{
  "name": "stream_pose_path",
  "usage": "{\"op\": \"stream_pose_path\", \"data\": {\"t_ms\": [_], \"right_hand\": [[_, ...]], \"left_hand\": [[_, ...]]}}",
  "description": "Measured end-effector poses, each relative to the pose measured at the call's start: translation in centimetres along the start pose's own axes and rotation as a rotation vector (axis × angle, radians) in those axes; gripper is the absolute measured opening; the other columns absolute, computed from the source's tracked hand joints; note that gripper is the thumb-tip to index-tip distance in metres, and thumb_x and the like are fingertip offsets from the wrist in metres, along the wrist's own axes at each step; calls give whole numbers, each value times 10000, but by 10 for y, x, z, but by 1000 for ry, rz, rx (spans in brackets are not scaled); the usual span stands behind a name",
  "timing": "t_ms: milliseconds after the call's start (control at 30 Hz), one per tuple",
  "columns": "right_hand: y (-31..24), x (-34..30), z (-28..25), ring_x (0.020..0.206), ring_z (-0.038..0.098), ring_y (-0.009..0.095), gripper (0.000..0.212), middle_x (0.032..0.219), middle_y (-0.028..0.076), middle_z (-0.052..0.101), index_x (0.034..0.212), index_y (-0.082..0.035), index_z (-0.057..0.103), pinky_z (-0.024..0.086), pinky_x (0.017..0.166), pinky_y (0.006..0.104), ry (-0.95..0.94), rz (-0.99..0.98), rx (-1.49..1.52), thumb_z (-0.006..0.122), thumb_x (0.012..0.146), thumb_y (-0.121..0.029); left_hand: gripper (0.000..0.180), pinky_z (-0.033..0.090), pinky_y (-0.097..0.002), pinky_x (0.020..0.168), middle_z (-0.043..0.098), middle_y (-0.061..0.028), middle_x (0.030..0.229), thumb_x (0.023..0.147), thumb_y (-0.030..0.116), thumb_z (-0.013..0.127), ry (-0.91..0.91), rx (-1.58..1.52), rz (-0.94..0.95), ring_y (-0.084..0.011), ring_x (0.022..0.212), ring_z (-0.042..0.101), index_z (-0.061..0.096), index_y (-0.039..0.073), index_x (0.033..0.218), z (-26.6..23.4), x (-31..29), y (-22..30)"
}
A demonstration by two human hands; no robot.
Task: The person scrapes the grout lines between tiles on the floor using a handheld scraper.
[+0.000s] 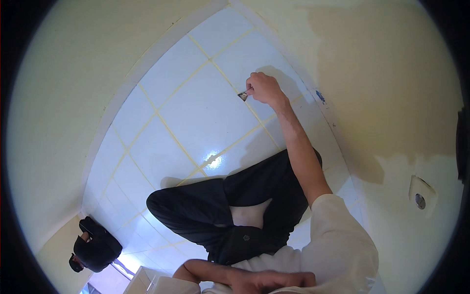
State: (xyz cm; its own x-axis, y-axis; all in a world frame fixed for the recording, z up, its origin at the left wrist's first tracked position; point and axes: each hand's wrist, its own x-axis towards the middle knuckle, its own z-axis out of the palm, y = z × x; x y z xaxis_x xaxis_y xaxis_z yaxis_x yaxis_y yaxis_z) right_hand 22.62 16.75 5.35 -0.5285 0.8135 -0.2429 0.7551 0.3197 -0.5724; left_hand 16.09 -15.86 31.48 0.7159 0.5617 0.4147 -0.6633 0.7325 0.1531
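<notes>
A person in a cream short-sleeved top sits with crossed legs [188,208] in soft, creased black trousers on a tiled floor [188,115]. The tiles are smooth, pale and glossy, divided by straight yellowish grout lines [170,131].

Ahead of the crossed legs, the outstretched right hand [263,88] pinches a small scraper [243,97], its fingers curled closely together. The flat, roughly triangular blade is dark with pale smears and lies over a grout line; whether it touches cannot be told.

On the near side of the crossed legs, the left hand [269,281] lies across the body; how its fingers are set cannot be told.

Right of the crossed legs is a matte cream wall [416,108] with a darker, irregular patch. Left of them and farther off is another person [98,247], in black.
</notes>
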Motion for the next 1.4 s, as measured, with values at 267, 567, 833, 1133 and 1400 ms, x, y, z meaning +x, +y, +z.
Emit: {"op": "stream_pose_path", "data": {"t_ms": [267,567,833,1133,1400], "right_hand": [[-2,0,-4,927,699,326,75,947,107,722,868,-70,759,557,791,465,120,-22,65,775,866,-143],[4,2,0,897,707,319,135,1024,88,698,1028,-73,752,552,773,459,131,20,-70,674,981,-173],[-5,3,-2,863,712,365,147,1010,151,688,1046,-29,677,562,746,509,219,31,-26,653,960,-145],[-14,-1,-4,792,705,381,184,920,169,706,1046,-23,660,544,693,503,199,64,-9,645,984,-195],[-24,6,29,690,699,350,231,755,118,726,1044,-71,656,524,635,477,175,156,-144,670,987,-294]], "left_hand": [[371,451,-451,938,679,-164,1147,1032,301,647,212,213,-20,-293,1072,627,636,-16,1225,-29,-31,33],[396,451,-401,1085,704,-162,1273,1040,213,642,1113,855,281,-259,1226,639,632,-34,1349,-118,-82,142],[546,148,-517,1303,290,-127,1716,1088,289,491,1657,2592,-233,-350,1603,192,409,141,1608,-315,-159,221],[333,164,-545,1303,363,-126,1667,1092,217,411,1722,2257,53,-350,1581,248,564,54,1338,-320,-169,218],[213,192,-561,1296,426,-130,1604,1070,143,408,1771,2315,34,-353,1554,303,577,34,1141,-320,-156,219]]}}
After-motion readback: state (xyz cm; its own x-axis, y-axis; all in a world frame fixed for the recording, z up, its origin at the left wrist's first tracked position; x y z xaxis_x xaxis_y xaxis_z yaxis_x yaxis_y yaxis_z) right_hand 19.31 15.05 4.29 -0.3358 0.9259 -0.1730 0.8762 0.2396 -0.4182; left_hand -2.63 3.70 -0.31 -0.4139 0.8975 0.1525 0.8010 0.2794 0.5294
